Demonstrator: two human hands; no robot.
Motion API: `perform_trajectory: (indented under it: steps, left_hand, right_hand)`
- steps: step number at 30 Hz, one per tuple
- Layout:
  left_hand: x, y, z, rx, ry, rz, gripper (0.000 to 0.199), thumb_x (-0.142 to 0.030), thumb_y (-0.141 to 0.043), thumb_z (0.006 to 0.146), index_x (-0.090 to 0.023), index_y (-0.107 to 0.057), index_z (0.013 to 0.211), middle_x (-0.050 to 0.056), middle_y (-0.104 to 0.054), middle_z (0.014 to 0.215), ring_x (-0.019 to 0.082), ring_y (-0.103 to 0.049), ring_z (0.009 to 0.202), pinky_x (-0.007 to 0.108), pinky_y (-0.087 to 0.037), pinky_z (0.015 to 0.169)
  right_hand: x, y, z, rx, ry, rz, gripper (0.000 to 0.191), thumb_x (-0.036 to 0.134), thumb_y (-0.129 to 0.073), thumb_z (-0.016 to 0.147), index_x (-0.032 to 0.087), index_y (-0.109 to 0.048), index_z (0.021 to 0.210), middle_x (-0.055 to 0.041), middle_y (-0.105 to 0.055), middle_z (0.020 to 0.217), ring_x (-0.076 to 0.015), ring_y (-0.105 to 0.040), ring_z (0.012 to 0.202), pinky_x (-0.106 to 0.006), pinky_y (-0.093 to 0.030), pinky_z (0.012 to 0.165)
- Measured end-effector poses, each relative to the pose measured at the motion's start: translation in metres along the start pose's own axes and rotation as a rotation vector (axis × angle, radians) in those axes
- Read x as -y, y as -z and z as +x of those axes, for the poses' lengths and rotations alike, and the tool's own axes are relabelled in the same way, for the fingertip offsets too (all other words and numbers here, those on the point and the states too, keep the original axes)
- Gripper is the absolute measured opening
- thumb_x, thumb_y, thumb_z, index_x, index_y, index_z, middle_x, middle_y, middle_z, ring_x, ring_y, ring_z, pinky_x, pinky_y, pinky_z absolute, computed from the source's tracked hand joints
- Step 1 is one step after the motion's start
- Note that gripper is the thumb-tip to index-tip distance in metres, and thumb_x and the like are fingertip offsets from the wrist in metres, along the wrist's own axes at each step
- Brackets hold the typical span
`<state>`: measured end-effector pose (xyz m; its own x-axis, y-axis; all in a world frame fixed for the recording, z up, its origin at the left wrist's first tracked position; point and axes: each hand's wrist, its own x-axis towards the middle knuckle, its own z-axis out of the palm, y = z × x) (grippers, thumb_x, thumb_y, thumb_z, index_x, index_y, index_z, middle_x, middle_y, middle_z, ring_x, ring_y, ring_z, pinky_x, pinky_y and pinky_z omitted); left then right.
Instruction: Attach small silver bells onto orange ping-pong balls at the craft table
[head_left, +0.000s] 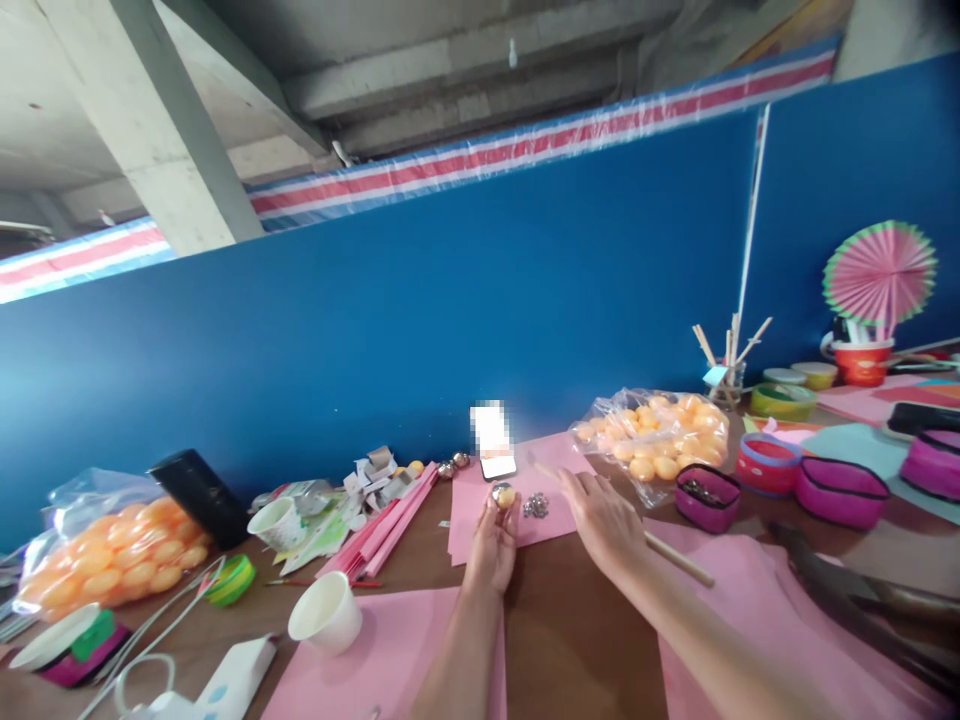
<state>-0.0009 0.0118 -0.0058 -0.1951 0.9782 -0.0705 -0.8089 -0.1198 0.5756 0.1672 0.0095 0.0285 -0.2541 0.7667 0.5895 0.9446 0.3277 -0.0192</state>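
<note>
My left hand [493, 550] holds up a small ball [503, 495], part shiny metallic and part pale orange, in its fingertips. To its right my right hand [600, 515] is closed round a thin wooden stick [679, 558]; the far tip is blurred and points toward the ball without touching it. Between the hands a small pile of silvery pieces [535, 505] lies on a pink sheet [465, 520]. A phone [495, 450] stands behind the ball, its screen partly blurred. Two shiny metallic balls [454, 464] sit left of the phone.
Bags of orange balls stand at left [120, 560] and right [667, 430]. A white cup [326, 612] and power strip [240, 680] are near the front left. Purple containers [841, 492] and a dark curved tool [862, 600] lie at right. A blue partition [450, 320] rises behind.
</note>
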Motion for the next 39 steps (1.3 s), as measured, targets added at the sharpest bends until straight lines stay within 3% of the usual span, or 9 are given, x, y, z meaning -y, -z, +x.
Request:
perform_trajectory:
  steps: [4,8,12,22,27,32,39]
  left_hand:
    - [0.001,0.001,0.002,-0.035,-0.011,0.041,0.016,-0.018,-0.057,0.074,-0.013,-0.061,0.088,0.007,-0.066,0.090,0.016,-0.060,0.089,0.027,-0.045,0.087]
    - [0.002,0.000,0.002,0.029,-0.045,0.080,0.015,-0.018,-0.057,0.073,-0.015,-0.061,0.088,0.006,-0.065,0.095,0.015,-0.059,0.092,0.028,-0.042,0.090]
    - [0.002,-0.001,0.001,0.049,-0.059,0.081,0.016,-0.017,-0.058,0.072,-0.014,-0.062,0.087,0.006,-0.065,0.093,0.014,-0.058,0.094,0.028,-0.040,0.093]
    - [0.002,-0.002,-0.002,0.066,-0.044,0.077,0.026,-0.015,-0.060,0.071,-0.015,-0.059,0.097,0.008,-0.062,0.101,0.015,-0.057,0.095,0.029,-0.039,0.094]
    - [0.000,0.000,-0.002,0.080,-0.029,0.094,0.036,-0.016,-0.061,0.069,-0.018,-0.055,0.105,0.007,-0.062,0.097,0.016,-0.057,0.094,0.032,-0.039,0.093]
    - [0.000,0.000,-0.001,0.067,-0.081,0.123,0.034,-0.012,-0.062,0.067,-0.018,-0.057,0.100,0.006,-0.061,0.101,0.013,-0.058,0.091,0.029,-0.038,0.093]
    - [0.000,0.002,0.001,0.079,-0.034,0.117,0.030,-0.016,-0.061,0.069,-0.019,-0.058,0.098,0.006,-0.062,0.099,0.015,-0.057,0.095,0.032,-0.038,0.094]
  right_hand:
    - [0.012,0.010,-0.004,-0.041,0.091,0.063,0.036,0.016,-0.037,0.085,0.025,-0.040,0.120,-0.0041,-0.057,0.085,-0.0160,-0.050,0.079,-0.024,-0.036,0.062]
    - [0.018,0.014,-0.008,-0.090,0.132,0.121,0.041,0.014,-0.036,0.086,0.023,-0.036,0.125,-0.0052,-0.058,0.086,-0.0156,-0.051,0.078,-0.024,-0.038,0.062]
    - [0.021,0.013,-0.010,-0.049,0.151,0.136,0.053,0.007,-0.038,0.081,0.028,-0.030,0.129,-0.0028,-0.058,0.082,-0.0150,-0.051,0.075,-0.023,-0.039,0.058]
    - [0.015,0.012,-0.009,0.013,0.135,0.142,0.057,0.008,-0.040,0.080,0.029,-0.025,0.131,-0.0024,-0.058,0.083,-0.0149,-0.050,0.076,-0.022,-0.037,0.059]
    - [0.014,0.014,-0.008,-0.065,0.081,0.125,0.049,0.013,-0.037,0.084,0.027,-0.028,0.130,-0.0037,-0.058,0.084,-0.0156,-0.051,0.077,-0.023,-0.037,0.060]
    - [0.019,0.013,-0.011,-0.019,0.124,0.143,0.054,0.010,-0.040,0.082,0.031,-0.027,0.130,-0.0012,-0.057,0.083,-0.0146,-0.051,0.075,-0.023,-0.038,0.057]
    - [0.017,0.013,-0.010,-0.012,0.096,0.137,0.050,0.013,-0.040,0.083,0.029,-0.029,0.128,-0.0021,-0.058,0.083,-0.0143,-0.052,0.076,-0.022,-0.038,0.056]
